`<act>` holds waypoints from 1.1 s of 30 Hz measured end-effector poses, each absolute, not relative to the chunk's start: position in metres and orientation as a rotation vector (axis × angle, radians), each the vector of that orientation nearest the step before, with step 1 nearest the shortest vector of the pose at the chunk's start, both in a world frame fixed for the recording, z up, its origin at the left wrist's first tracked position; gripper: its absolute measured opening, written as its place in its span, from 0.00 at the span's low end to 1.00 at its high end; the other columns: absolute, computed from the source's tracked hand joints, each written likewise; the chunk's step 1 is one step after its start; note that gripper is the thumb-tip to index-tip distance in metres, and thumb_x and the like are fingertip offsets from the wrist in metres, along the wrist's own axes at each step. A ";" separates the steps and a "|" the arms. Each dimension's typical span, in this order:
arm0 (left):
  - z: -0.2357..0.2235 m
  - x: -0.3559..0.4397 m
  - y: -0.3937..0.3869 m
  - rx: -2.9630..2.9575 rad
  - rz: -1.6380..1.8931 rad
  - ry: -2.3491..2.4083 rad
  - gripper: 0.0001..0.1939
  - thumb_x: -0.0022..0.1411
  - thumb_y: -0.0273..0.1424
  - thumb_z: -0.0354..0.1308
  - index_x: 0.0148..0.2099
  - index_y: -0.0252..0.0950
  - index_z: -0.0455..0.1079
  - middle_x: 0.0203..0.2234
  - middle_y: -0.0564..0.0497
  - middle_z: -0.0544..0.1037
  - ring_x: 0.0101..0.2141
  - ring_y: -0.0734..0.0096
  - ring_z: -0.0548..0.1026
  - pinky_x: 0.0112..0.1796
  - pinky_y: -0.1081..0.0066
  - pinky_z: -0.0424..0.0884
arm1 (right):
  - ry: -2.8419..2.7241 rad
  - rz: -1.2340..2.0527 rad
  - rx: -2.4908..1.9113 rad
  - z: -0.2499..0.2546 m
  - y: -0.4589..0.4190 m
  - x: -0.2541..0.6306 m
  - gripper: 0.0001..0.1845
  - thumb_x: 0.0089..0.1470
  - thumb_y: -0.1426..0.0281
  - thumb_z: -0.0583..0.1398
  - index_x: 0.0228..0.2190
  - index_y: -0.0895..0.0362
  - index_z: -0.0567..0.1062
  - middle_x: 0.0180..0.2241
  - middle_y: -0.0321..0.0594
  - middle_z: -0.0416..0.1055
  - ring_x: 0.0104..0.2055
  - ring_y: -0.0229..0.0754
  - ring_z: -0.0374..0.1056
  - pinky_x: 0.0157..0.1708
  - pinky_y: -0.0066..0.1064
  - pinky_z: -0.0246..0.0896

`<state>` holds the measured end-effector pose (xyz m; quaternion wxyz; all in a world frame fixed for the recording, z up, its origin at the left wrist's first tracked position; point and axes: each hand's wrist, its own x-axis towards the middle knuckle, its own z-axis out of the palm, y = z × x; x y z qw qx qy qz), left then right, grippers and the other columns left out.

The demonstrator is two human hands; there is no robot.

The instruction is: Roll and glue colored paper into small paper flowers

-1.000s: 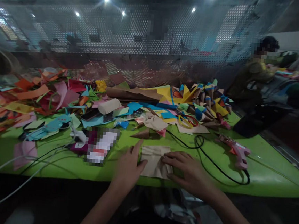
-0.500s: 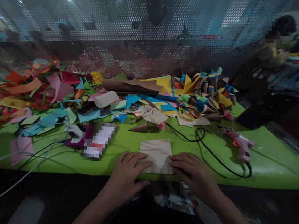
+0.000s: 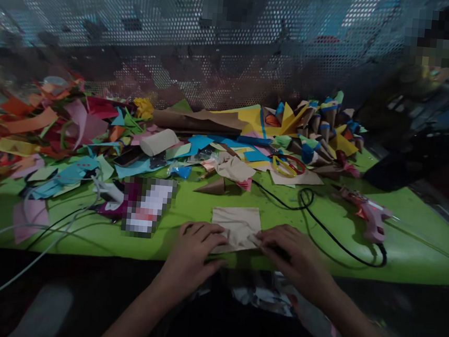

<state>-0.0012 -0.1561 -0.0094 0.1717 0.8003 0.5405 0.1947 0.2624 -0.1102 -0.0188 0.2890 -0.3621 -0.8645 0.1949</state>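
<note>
A wrinkled beige square sheet [image 3: 237,223], paper or cloth, lies flat near the front edge of the green table. My left hand [image 3: 199,250] rests on its left edge, fingers stretched out and the thumb apart. At the opposite edge, the fingers of my right hand [image 3: 286,250] are bent together on the sheet's lower right corner, which is creased and bunched there. The right thumb is mostly hidden beneath the hand. Just behind the sheet lies a brown paper cone [image 3: 212,186].
A pink glue gun [image 3: 373,215] with a black cord [image 3: 330,237] lies right. A phone [image 3: 150,204] and white cable [image 3: 18,228] are left. Scissors [image 3: 285,167], coloured scraps [image 3: 81,124] and several cones [image 3: 325,122] line the back. A person [image 3: 416,85] sits far right.
My right fingers have bent from lying flatter, and the sheet's lower right corner is more bunched. The left hand stays about in place. The whole view has shifted slightly.
</note>
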 end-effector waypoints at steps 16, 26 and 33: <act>-0.008 0.011 -0.139 2.129 0.550 1.825 0.04 0.64 0.27 0.58 0.35 0.38 0.67 0.32 0.52 0.74 0.38 0.62 0.70 0.40 0.61 0.61 | -2.022 0.721 -1.370 -0.021 -0.101 0.246 0.04 0.56 0.71 0.60 0.35 0.53 0.76 0.31 0.37 0.78 0.32 0.43 0.73 0.32 0.32 0.65; -0.011 0.011 -0.143 2.220 0.557 1.745 0.06 0.67 0.28 0.56 0.42 0.42 0.74 0.37 0.51 0.75 0.41 0.61 0.69 0.42 0.60 0.61 | -2.232 0.360 -1.008 -0.008 -0.115 0.249 0.07 0.60 0.72 0.59 0.39 0.53 0.77 0.40 0.43 0.74 0.43 0.47 0.68 0.42 0.39 0.62; -0.011 0.005 -0.149 2.309 0.578 1.690 0.07 0.66 0.35 0.59 0.45 0.42 0.74 0.40 0.50 0.75 0.42 0.60 0.70 0.43 0.59 0.60 | -2.313 0.319 -1.058 -0.026 -0.112 0.251 0.05 0.62 0.69 0.60 0.37 0.53 0.78 0.37 0.42 0.78 0.40 0.46 0.69 0.41 0.40 0.61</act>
